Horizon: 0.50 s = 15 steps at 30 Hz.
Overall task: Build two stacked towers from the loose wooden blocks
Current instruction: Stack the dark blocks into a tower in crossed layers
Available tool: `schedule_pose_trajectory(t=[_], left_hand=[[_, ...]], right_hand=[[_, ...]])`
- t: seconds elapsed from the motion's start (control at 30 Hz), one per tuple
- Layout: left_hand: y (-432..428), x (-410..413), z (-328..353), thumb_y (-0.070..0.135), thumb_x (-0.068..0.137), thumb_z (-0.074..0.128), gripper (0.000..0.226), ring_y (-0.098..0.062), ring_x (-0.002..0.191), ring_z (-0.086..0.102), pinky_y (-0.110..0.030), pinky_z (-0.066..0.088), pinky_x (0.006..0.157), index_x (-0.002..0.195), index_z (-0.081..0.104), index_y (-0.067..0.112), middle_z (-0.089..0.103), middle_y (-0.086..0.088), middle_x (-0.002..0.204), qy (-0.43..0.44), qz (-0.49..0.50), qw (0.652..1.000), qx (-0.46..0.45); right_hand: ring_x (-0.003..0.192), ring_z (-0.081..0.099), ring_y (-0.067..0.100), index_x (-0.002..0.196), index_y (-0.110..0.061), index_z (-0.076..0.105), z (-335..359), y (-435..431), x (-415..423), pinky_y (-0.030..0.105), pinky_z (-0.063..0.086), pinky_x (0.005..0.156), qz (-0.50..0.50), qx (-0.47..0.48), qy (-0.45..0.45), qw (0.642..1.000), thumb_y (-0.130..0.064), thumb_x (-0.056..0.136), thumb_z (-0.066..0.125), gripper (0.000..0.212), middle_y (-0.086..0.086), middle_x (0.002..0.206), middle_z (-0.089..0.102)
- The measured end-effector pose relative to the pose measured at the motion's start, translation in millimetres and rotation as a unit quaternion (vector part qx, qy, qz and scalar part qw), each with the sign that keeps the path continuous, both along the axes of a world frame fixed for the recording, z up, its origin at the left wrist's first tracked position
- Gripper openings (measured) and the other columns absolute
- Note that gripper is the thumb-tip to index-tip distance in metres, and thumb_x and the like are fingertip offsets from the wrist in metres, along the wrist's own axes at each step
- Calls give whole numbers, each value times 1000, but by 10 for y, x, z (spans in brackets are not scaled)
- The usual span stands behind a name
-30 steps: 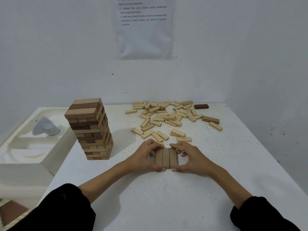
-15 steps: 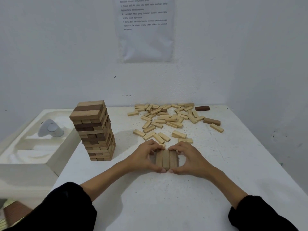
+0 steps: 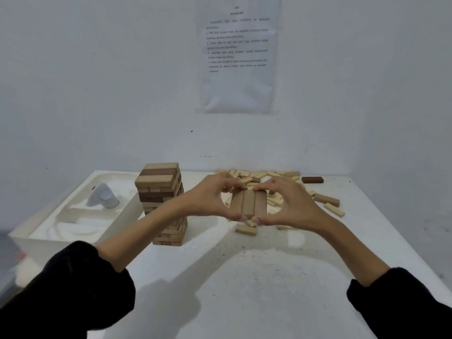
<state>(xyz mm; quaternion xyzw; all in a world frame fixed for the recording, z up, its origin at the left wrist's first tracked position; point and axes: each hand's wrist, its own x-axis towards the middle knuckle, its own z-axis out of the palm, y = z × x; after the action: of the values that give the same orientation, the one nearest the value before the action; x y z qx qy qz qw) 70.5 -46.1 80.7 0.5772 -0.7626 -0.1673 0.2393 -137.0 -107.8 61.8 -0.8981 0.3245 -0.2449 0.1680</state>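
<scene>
Three blocks (image 3: 248,204) side-by-side between fingers (image 3: 234,186)

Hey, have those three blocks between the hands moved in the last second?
Yes. The three blocks lay level with the base of the tower; now the left hand and right hand hold them up by its upper half.

The tower (image 3: 160,184) bands pale tan with dark brown. The held blocks (image 3: 248,204) are mid-brown, the loose blocks (image 3: 274,174) pale, a stray block (image 3: 312,179) dark brown.

Matt wooden blocks (image 3: 248,204), speckled tabletop (image 3: 269,277)
</scene>
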Motion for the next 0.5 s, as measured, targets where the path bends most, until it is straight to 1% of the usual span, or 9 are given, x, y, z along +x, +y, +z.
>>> schedule_pose_trajectory(t=[0.07,0.13,0.17,0.23,0.27,0.33,0.43,0.5], left_hand=[[20,38,158,49,55,77,78,0,95,52,-17,44,93,124,61,17,53,8,106,-8,4,1000,-12],[38,99,303,57,53,76,81,0,98,53,-15,45,92,123,61,20,53,9,109,-24,4,1000,-19],[45,140,373,61,51,75,83,1,99,54,-13,45,92,123,61,22,53,11,109,-31,4,999,-21],[63,234,499,63,50,73,83,4,100,53,-12,44,92,122,61,25,53,16,108,-36,4,999,-18],[73,290,556,65,49,72,82,6,101,53,-11,44,93,121,61,26,53,17,108,-38,7,999,-16],[101,411,655,67,49,69,82,6,102,53,-12,44,93,121,61,28,53,17,109,-41,14,999,-13],[156,604,767,68,50,67,79,1,106,53,-15,45,93,119,59,31,54,12,113,-54,27,998,-11],[199,731,817,68,50,66,79,0,108,52,-14,45,93,119,59,32,54,11,115,-56,42,998,-6]], right_hand=[[97,45,6,120,-33,59,153,2,38,30,35,86,5,-7,-1,1000,-77,48,58,84,-11,107,57],[95,44,4,120,-34,58,299,15,96,31,36,88,11,-10,-1,1000,-77,48,58,84,-14,106,55],[95,43,4,120,-34,58,373,30,135,32,37,90,14,-12,0,1000,-75,50,62,82,-15,106,55],[95,44,5,120,-33,58,499,53,229,35,37,92,18,-16,0,1000,-65,58,73,71,-14,107,54],[95,44,5,120,-33,58,553,60,282,35,37,93,21,-18,-2,1000,-58,63,75,65,-14,106,54],[95,45,6,120,-31,59,644,72,405,36,37,92,29,-20,-9,999,-53,66,75,60,-13,105,53],[95,47,7,119,-30,60,736,71,631,38,39,92,41,-22,-10,999,-53,66,75,59,-13,104,53],[96,48,8,118,-30,61,779,64,783,40,40,92,48,-21,-14,998,-54,66,75,59,-12,104,54]])
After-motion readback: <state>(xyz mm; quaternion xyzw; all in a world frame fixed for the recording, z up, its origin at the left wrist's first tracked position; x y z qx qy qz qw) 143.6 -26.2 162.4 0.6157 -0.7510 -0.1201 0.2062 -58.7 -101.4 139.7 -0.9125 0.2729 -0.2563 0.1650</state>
